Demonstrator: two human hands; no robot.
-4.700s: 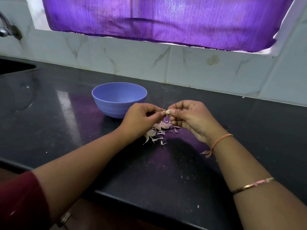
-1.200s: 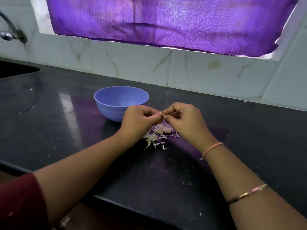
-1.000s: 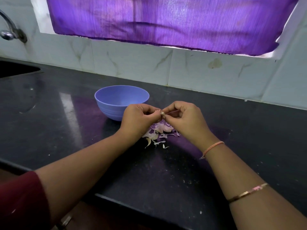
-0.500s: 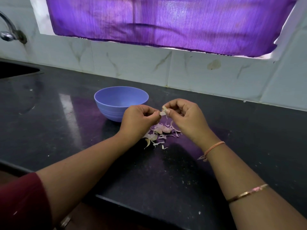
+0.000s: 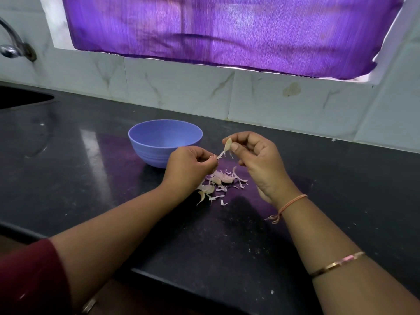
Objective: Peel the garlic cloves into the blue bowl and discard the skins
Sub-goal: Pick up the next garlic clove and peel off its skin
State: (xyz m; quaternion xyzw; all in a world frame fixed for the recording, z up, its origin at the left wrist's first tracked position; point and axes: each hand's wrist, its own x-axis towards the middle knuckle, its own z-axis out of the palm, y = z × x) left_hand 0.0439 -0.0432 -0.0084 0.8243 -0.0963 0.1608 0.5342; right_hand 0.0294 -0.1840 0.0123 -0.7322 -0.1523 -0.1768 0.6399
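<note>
Lifted right hand (image 5: 259, 160) fingers pinch skin (image 5: 226, 146), left hand (image 5: 189, 165) clutching its tail.

head view | worn high, faces forward and down | near countertop (image 5: 95, 169) | single view

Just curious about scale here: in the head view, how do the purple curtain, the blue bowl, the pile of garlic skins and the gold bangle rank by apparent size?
1. Purple fabric curtain
2. Round blue plastic bowl
3. Pile of pale papery garlic skins
4. Thin gold bangle, though it is nearest the camera, so it looks larger than it would farther off.
</note>
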